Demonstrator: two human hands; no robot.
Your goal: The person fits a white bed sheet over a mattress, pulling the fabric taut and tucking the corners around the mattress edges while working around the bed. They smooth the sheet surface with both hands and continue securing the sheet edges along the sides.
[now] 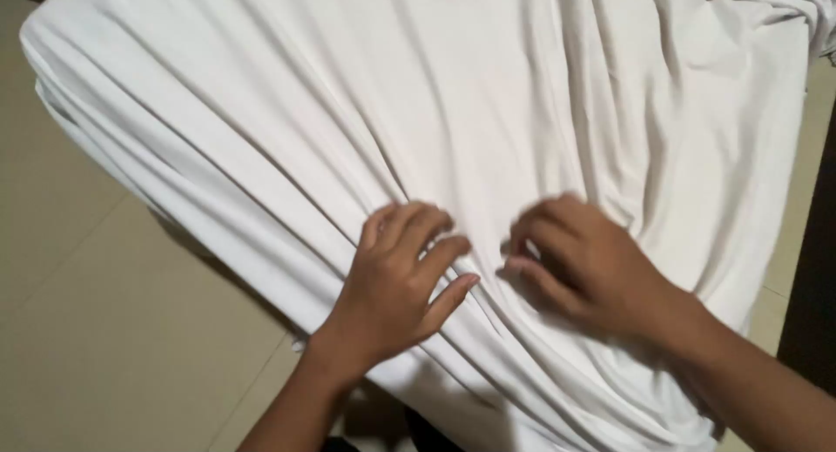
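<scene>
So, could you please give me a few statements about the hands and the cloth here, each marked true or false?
1. Both hands rest on a white sheet. True.
2. The left hand holds a pair of scissors. False: it holds no tool, fingers bent on the cloth.
3. The sheet lies perfectly smooth. False: long folds run across it.
4. The right hand has its fingers curled into the fabric. True.
5. A beige tiled floor shows at the left. True.

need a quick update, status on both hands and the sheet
Left hand flat on white sheet, fingers spread. Right hand curled, fingertips pressing into folds. Sheet creased, draped over edge above tiled floor. Nothing in the way.
</scene>
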